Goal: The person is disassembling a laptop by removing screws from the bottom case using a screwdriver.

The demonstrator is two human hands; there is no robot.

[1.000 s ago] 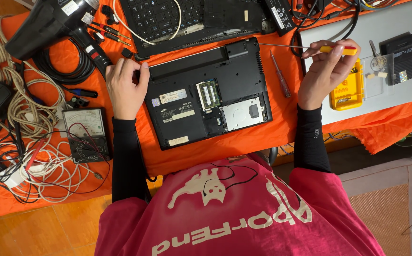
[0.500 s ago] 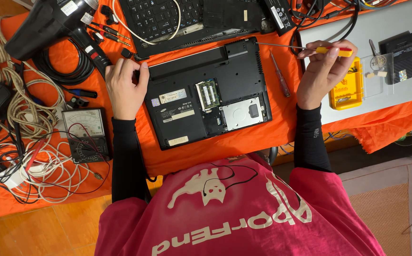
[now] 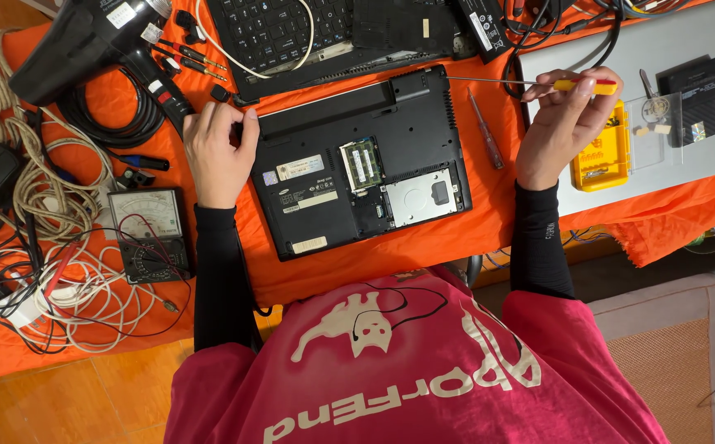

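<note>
Upturned black laptop (image 3: 357, 164) on the orange cloth (image 3: 489, 222), its underside panels open; left hand (image 3: 216, 152) rests on its left edge, fingers apparently loose, while right hand (image 3: 563, 123) pinches a yellow-handled screwdriver (image 3: 538, 83) near the yellow case (image 3: 600, 156).

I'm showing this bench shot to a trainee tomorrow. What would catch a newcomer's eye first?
Probably the black laptop lying upside down mid-table on the orange cloth, its bottom panel off, showing a memory module and a silver drive. The left hand steadies its left edge, while the right hand holds a yellow-handled screwdriver just right of it. A tangle of cables and an analogue multimeter fill the left side.
</note>
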